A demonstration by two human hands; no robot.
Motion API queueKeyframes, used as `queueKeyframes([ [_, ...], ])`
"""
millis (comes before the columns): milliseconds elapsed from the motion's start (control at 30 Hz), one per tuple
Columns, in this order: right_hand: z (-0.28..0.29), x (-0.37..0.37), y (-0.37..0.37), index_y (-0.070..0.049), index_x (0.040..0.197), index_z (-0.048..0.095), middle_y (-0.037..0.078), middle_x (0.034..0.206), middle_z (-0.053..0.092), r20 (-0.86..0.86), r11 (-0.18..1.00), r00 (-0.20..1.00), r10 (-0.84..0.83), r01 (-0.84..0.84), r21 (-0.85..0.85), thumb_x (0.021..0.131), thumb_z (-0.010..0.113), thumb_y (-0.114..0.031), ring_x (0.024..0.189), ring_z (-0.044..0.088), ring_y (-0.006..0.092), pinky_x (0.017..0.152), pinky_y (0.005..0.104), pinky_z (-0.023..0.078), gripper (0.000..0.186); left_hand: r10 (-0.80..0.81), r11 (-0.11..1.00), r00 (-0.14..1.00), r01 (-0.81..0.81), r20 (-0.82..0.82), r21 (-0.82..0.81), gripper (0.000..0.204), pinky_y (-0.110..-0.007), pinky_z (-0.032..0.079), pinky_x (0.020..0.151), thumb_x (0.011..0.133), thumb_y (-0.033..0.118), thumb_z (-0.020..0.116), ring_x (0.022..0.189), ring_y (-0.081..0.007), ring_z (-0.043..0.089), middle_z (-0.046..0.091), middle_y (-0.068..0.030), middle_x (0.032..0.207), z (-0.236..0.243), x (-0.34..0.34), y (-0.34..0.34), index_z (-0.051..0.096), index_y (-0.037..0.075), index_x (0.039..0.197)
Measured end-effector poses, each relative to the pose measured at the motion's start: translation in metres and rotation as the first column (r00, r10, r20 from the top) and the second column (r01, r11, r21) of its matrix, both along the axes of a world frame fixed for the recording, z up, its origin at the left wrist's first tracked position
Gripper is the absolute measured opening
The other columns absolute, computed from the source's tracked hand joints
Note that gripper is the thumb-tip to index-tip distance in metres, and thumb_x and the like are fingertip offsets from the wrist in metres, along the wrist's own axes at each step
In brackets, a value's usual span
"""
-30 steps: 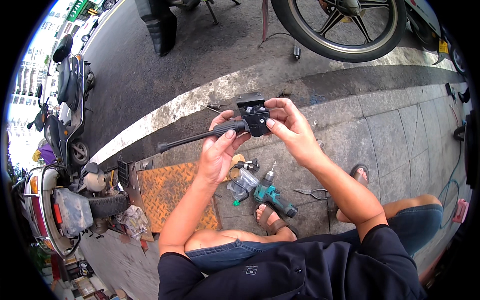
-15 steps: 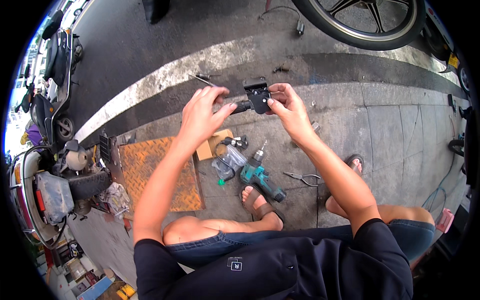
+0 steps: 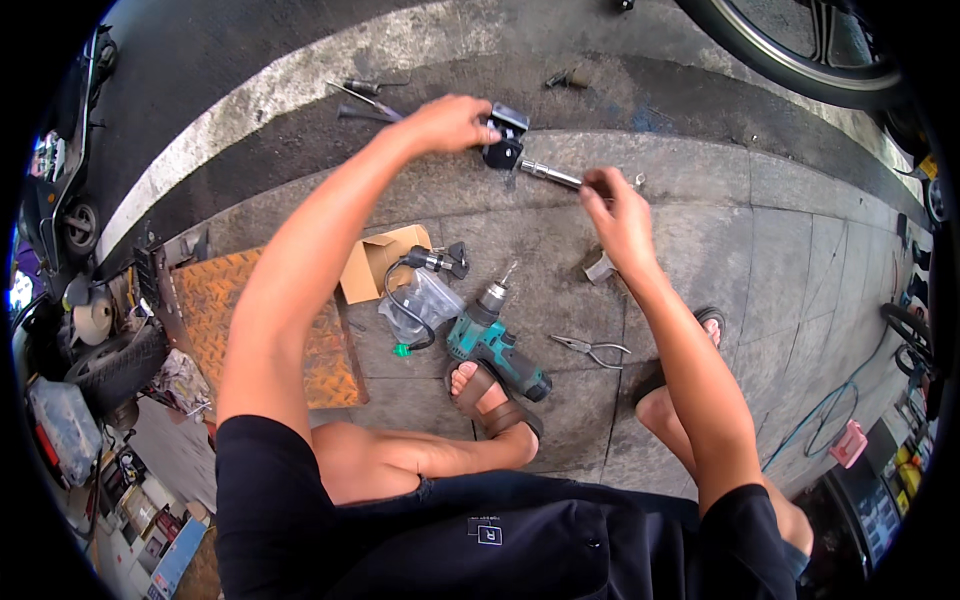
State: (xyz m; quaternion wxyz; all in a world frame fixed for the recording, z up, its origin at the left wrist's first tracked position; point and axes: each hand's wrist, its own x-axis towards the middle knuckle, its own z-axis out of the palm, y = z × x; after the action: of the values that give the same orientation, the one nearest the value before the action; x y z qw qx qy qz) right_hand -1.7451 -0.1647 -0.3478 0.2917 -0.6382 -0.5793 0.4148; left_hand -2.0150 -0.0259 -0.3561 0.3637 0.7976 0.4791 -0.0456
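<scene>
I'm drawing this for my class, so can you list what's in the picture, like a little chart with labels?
Place: paved kerbside beside a road
Left hand: reaching out, gripping a black brake lever assembly
Right hand: fingers on a silver metal rod that lies on the pavement
Nearby tools: teal cordless drill, pliers
Other things: open cardboard box, clear plastic bag, orange tread plate
Top right: motorcycle wheel

Matt black plastic lever housing (image 3: 503,140), shiny metal rod (image 3: 549,174), rough grey stone paving (image 3: 700,250), brown cardboard box (image 3: 378,260)
</scene>
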Motion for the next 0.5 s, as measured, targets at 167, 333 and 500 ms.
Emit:
queueKeyframes([
  [167, -0.004, 0.061, -0.043, -0.001, 0.106, 0.061, 0.016, 0.097, 0.066, 0.207, 1.0, 0.978, 0.002, -0.005, 0.015, 0.09, 0.064, -0.009, 0.086, 0.068, 0.0278, 0.078, 0.0354, 0.053, 0.018, -0.101, 0.951, 0.99, 0.125, 0.097, -0.284, 0.038, -0.037, 0.052, 0.072, 0.091, 0.031, 0.067, 0.079, -0.0208, 0.063, 0.069, -0.0116, 0.09, -0.035, 0.014, 0.046, 0.063, 0.001, 0.114],
  [333, -0.002, 0.077, -0.076, 0.0, 0.106, 0.061, 0.013, 0.094, 0.063, 0.396, 0.997, 0.918, 0.029, 0.002, -0.079, 0.088, 0.066, -0.007, 0.086, 0.066, 0.0266, 0.08, 0.0343, 0.052, 0.02, -0.317, 0.917, 0.945, 0.327, 0.083, -0.229, 0.046, -0.039, 0.049, 0.088, 0.089, 0.031, 0.068, 0.101, -0.0279, 0.066, 0.071, -0.0157, 0.108, -0.047, 0.03, 0.067, 0.063, -0.001, 0.121],
  [500, -0.007, 0.075, -0.103, 0.0, 0.125, 0.05, 0.018, 0.107, 0.065, 0.313, 0.928, 0.948, 0.062, 0.06, -0.368, 0.087, 0.07, -0.013, 0.094, 0.067, 0.0323, 0.081, 0.0395, 0.053, 0.044, -0.352, 0.914, 0.933, 0.36, 0.076, -0.19, 0.045, -0.04, 0.05, 0.088, 0.087, 0.028, 0.07, 0.101, -0.0301, 0.066, 0.07, -0.0165, 0.106, -0.045, 0.039, 0.073, 0.063, -0.001, 0.12],
])
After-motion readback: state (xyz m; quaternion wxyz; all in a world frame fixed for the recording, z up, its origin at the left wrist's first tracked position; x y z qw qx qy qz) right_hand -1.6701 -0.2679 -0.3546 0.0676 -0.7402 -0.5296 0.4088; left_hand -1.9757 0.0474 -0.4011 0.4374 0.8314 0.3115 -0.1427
